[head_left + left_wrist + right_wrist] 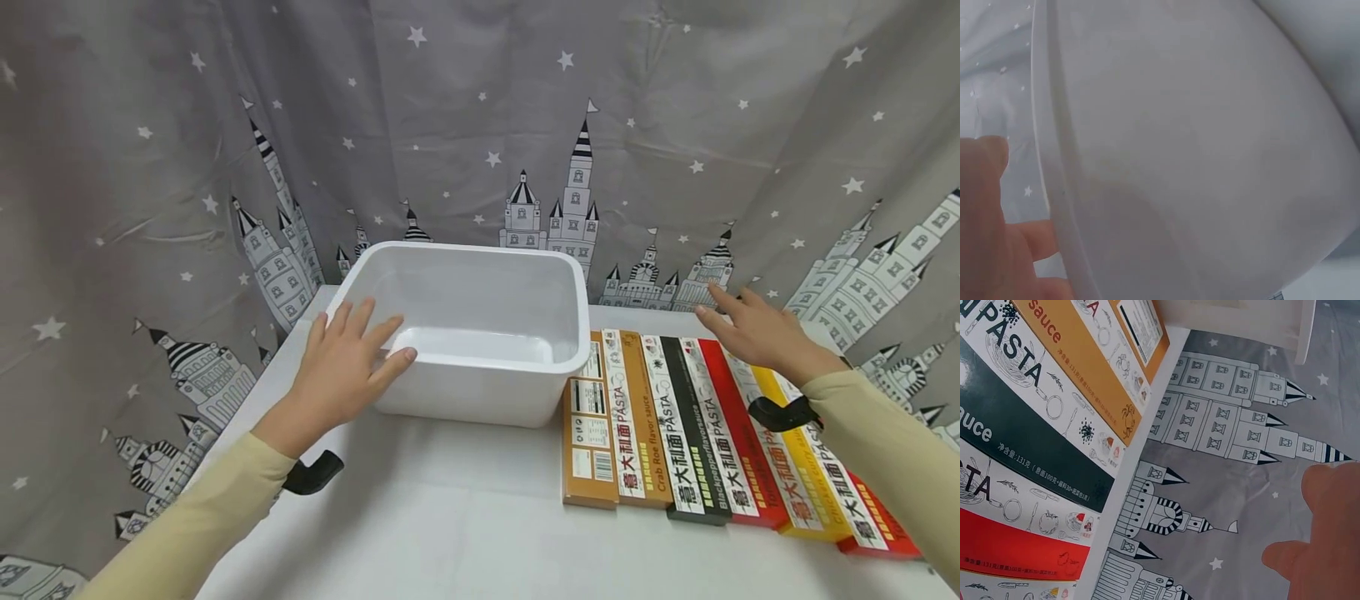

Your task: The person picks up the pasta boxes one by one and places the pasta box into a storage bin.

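Observation:
A white plastic bin (pixel 480 392) stands on the table with its top facing up; nothing shows inside. My left hand (pixel 345 367) is spread over its front left rim, holding nothing. In the left wrist view, fingers (pixel 1035 239) show beside the bin wall (pixel 1185 137); I cannot tell whether they touch it. To the right lies a row of pasta boxes, among them an orange-brown crab roe box (pixel 651 442), a black pepper box (pixel 678 433) and a red box (pixel 731 417). Above the far right end of that row hovers my right hand (pixel 765 329), its fingers extended and nothing in them.
Behind the table (pixel 450 517) hangs a grey curtain (pixel 465 108) printed with castles and stars. The leftmost pasta box (pixel 588 487) lies close against the bin's right side. My right forearm (pixel 885 450) covers part of the yellow and red boxes at the right.

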Demonstrator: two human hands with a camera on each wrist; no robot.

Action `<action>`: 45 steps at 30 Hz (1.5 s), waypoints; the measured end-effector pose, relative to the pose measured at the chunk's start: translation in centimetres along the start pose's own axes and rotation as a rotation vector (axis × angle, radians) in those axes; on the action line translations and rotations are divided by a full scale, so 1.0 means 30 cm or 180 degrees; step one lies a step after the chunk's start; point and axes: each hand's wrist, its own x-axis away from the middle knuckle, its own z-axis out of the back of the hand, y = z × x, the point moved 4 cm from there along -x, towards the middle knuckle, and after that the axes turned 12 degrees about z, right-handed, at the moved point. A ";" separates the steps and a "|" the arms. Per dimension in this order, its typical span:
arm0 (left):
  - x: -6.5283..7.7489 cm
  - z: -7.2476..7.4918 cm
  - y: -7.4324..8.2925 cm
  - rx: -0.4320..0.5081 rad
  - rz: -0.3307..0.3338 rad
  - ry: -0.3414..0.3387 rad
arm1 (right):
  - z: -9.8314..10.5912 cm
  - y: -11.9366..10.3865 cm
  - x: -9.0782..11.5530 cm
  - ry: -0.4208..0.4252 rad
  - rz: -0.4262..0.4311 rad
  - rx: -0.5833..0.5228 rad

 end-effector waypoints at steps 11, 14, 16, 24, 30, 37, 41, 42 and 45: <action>0.033 -0.061 -0.012 0.0096 0.0054 0.0280 | -0.022 0.020 0.004 -0.0033 -0.0011 -0.0042; 0.036 -0.075 -0.016 0.0171 0.0047 0.0427 | -0.028 0.019 0.004 -0.0031 -0.0004 -0.0054; 0.037 -0.085 -0.017 0.0218 0.0017 0.0581 | -0.034 0.018 0.005 -0.0027 -0.0004 -0.0053; 0.047 -0.119 -0.018 0.0392 -0.0146 0.1328 | -0.061 0.024 -0.005 -0.0002 -0.0037 0.0049; 0.041 -0.139 -0.024 0.0529 -0.0186 0.1579 | -0.077 0.034 -0.007 -0.0005 -0.0056 0.0033; 0.044 -0.148 -0.026 0.0588 -0.0148 0.1706 | -0.093 0.041 -0.005 -0.0062 -0.0043 0.0005; 0.046 -0.149 -0.025 0.0624 -0.0168 0.1740 | -0.103 0.050 -0.005 -0.0113 -0.0101 -0.0022; 0.045 -0.148 -0.026 0.0628 -0.0166 0.1742 | -0.106 0.053 -0.005 -0.0119 -0.0114 -0.0021; 0.043 -0.147 -0.025 0.0637 -0.0156 0.1731 | -0.113 0.065 -0.003 -0.0130 -0.0146 -0.0019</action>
